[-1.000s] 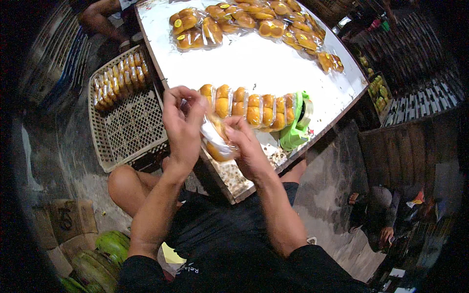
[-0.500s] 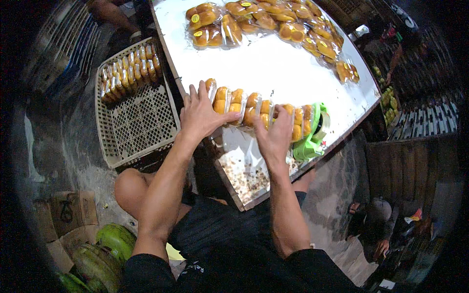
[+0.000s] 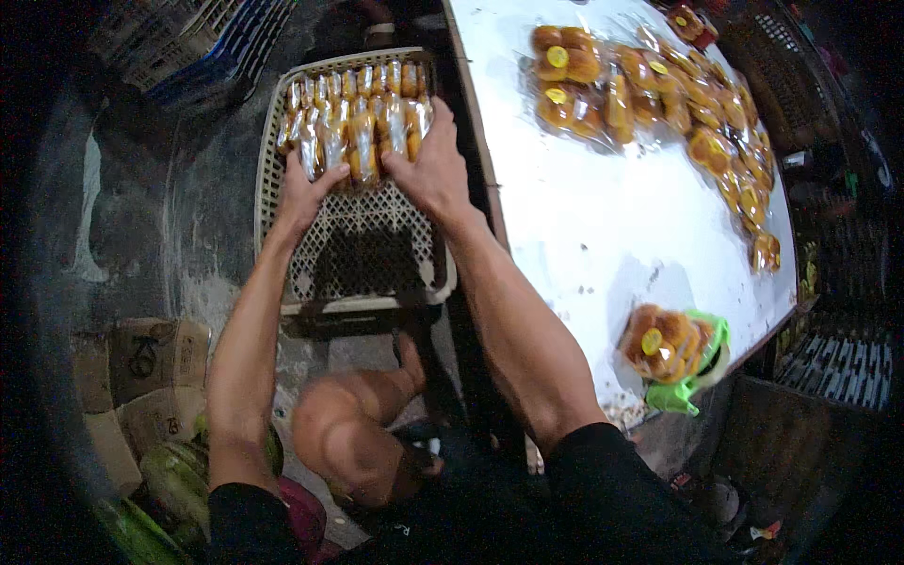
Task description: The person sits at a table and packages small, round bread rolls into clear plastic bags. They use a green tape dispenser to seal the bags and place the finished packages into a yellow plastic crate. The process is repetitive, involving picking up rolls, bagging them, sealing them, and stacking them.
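Observation:
A row of clear-wrapped bread roll packs (image 3: 363, 151) is squeezed between my two hands, over the far half of a cream plastic crate (image 3: 270, 212). My left hand (image 3: 303, 196) presses the row's left end, thumb along its near side. At the right end, my right hand (image 3: 438, 169) grips with its fingers along the crate's right rim. Just beyond stands another row of wrapped rolls (image 3: 367, 83) in the crate. Whether the held row touches the crate's bottom, I cannot tell. The crate's near half shows its lattice floor.
The white table (image 3: 556, 221) stands to the right, its edge beside the crate. Wrapped rolls (image 3: 720, 155) lie heaped on its far side. Near its front, more packs (image 3: 659, 344) lean by a green tape dispenser (image 3: 713, 353). Cardboard (image 3: 141, 367) and large green fruits (image 3: 174, 480) are lower left.
Both hands have moved left from the table to the crate, carrying several roll packs out of the row there. A few packs stay beside the green dispenser. The view has swung left.

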`<state>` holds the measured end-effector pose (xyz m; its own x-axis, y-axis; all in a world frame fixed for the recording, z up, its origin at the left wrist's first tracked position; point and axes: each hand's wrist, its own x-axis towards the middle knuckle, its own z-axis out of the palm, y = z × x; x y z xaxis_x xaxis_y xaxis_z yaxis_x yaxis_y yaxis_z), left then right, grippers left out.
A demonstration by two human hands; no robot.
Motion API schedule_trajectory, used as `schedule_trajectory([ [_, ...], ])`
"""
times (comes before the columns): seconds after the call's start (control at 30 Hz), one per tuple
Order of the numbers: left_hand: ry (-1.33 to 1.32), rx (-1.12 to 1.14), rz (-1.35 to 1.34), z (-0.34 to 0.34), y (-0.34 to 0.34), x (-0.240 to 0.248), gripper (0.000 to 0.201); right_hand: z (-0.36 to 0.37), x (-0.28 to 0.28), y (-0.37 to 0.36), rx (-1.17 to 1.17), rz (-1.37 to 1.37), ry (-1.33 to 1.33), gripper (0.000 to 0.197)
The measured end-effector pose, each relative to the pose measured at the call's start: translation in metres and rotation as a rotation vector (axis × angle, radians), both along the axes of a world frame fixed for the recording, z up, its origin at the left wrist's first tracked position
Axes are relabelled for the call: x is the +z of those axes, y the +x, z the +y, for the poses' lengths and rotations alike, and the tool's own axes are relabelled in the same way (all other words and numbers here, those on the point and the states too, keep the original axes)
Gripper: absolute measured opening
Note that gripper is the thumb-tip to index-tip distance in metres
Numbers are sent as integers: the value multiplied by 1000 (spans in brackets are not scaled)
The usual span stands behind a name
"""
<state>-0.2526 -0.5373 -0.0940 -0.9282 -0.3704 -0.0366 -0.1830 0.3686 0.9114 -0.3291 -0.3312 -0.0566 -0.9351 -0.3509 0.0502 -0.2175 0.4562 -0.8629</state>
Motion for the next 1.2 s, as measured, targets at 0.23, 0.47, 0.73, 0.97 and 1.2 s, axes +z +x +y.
schedule_trajectory([
  [0.23,258,132,-294,-40,-41,-186,108,-49,-142,-16,-97,224,429,73],
  [0.47,129,-51,-437,-30,-81,-146,106,65,-62,143,527,-341,-126,48],
  [0.73,-280,-35,-191,32,-115,3,75,314,58,245,498,-1351,250,47],
  [0.97,-495,-320,-87,109,-119,69,63,528,57,430,-658,-1368,360,61],
  [1.2,-694,-335,-8,134,-116,57,48,547,-27,671,-1129,-1834,89,83],
])
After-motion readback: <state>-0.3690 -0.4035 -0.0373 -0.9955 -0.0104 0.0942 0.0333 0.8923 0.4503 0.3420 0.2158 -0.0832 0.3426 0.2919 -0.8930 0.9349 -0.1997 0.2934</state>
